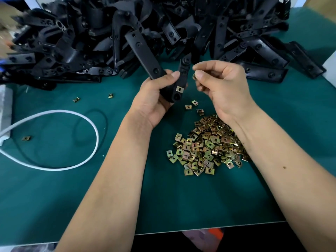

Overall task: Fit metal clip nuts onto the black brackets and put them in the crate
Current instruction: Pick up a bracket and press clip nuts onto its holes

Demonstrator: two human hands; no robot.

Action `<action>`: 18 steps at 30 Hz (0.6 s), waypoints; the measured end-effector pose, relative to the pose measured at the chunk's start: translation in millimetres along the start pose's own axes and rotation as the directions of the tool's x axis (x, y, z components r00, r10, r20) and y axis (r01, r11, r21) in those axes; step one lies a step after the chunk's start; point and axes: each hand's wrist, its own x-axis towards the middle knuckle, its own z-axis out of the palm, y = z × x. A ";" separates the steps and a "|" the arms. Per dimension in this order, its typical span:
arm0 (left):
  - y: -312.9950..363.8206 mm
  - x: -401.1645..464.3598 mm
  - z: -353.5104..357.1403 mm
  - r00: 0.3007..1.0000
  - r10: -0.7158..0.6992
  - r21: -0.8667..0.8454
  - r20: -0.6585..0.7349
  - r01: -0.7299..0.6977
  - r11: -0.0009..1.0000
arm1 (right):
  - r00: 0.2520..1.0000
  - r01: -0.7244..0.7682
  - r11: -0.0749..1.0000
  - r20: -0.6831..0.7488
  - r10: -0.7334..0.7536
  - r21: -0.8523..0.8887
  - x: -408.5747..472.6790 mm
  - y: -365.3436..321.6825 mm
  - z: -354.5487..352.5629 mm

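Observation:
My left hand grips a black bracket above the green mat, its long arm pointing up and left. One brass-coloured clip nut sits fitted on the bracket's lower end. My right hand pinches a second clip nut between thumb and forefinger, just right of the bracket's narrow arm. A heap of loose clip nuts lies under my right forearm. No crate is in view.
A big pile of black brackets fills the far side of the green mat. A white cable loops at the left. Stray clip nuts lie on the mat. Another person's blurred hand shows at far left.

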 end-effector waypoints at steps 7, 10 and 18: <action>-1.6 0.3 2.0 1.000 -0.016 0.025 0.027 0.015 1.000 | 0.988 -0.137 0.963 -0.037 0.150 0.233 -2.1 -2.9 3.3; -2.0 0.3 1.8 1.000 -0.014 0.021 0.018 0.013 1.000 | 0.986 -0.155 0.961 -0.027 0.166 0.228 -2.1 -3.6 5.2; -7.7 0.1 8.0 0.998 -0.040 -0.062 0.048 0.043 0.997 | 0.987 -0.080 0.949 -0.112 0.119 0.304 -5.1 -6.0 13.3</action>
